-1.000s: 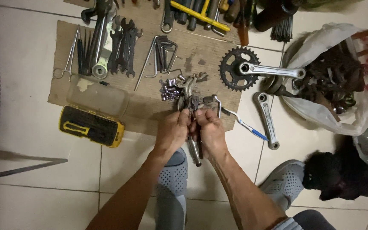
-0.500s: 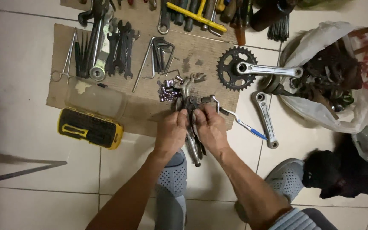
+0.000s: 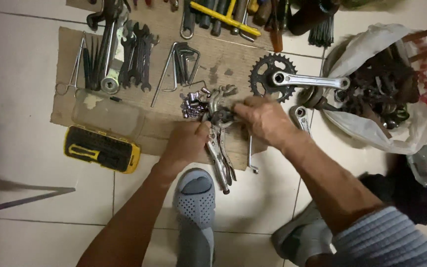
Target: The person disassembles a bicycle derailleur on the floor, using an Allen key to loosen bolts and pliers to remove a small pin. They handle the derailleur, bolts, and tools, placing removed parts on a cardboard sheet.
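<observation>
Steel locking pliers (image 3: 219, 148) lay on the cardboard (image 3: 223, 59) below the sockets (image 3: 192, 104); our left hand (image 3: 186, 143) gripped them, while our right hand (image 3: 263, 118), previously alongside, had shifted up to pinch their head.

I am looking down at a makeshift bicycle repair spot on a home's tiled floor (image 3: 21, 99), not a proper workshop. A flattened sheet of cardboard (image 3: 223, 59) serves as the work surface, with wrenches (image 3: 137, 54) along its far edge and hex keys (image 3: 184, 57) beside them. A crank with chainring (image 3: 273, 76) lies at its right edge, next to a plastic bag of greasy parts (image 3: 381, 84). A yellow bit case (image 3: 102, 148) sits off its near left corner.
</observation>
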